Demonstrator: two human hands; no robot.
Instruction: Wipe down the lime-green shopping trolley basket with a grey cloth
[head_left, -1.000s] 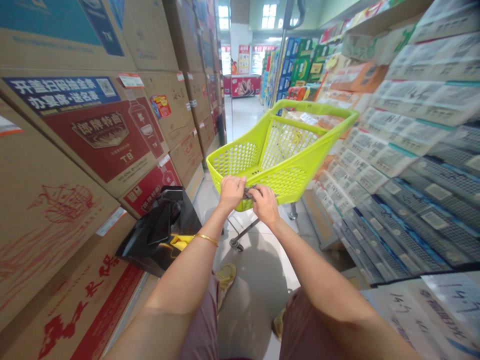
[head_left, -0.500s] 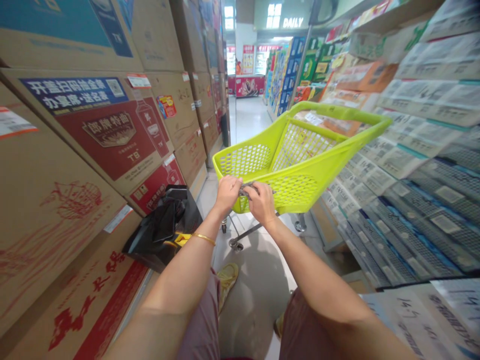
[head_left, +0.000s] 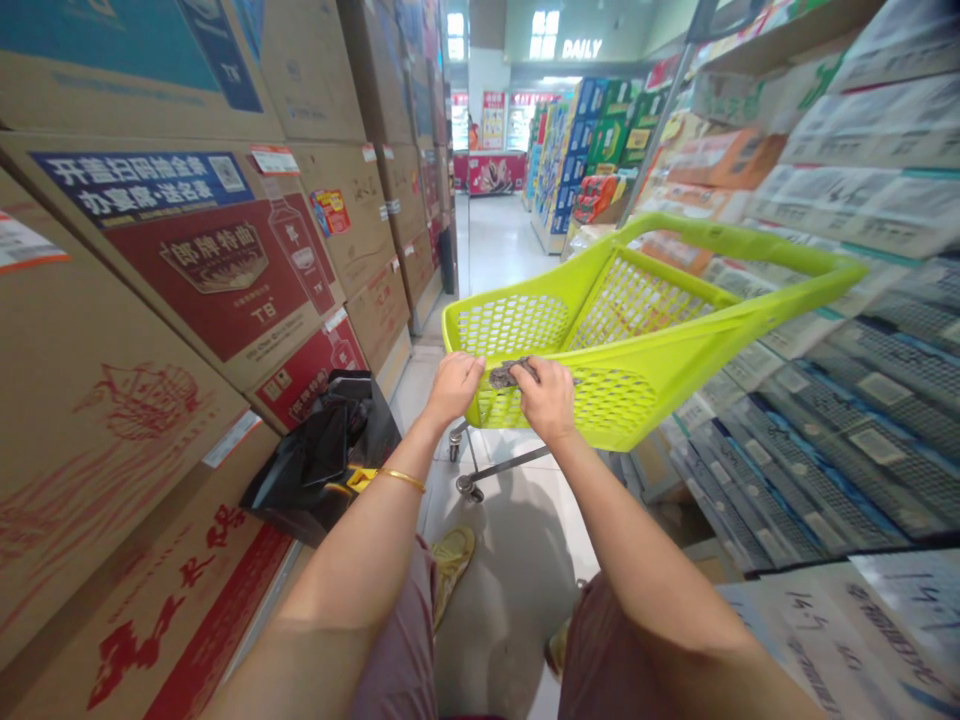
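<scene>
A lime-green plastic shopping cart [head_left: 637, 340] stands in the aisle just ahead of me, its front swung toward the right-hand shelves. My left hand [head_left: 453, 386] is closed over the near rim of the cart. My right hand [head_left: 549, 398] grips the same rim beside it, with a small dark grey handle piece [head_left: 507, 374] showing between the two hands. A thin gold bangle [head_left: 400, 479] circles my left wrist. The basket looks empty as far as its mesh shows.
Stacked cardboard cartons [head_left: 210, 260] wall the left side. A black bag [head_left: 322, 460] sits on the floor against them. Shelves of boxed goods [head_left: 840, 330] line the right. The tiled aisle floor [head_left: 487, 240] runs ahead to a red display [head_left: 491, 172].
The cart has swung rightward, its front now close to the right-hand shelves. Both hands stayed on the near rim and moved slightly right with it.
</scene>
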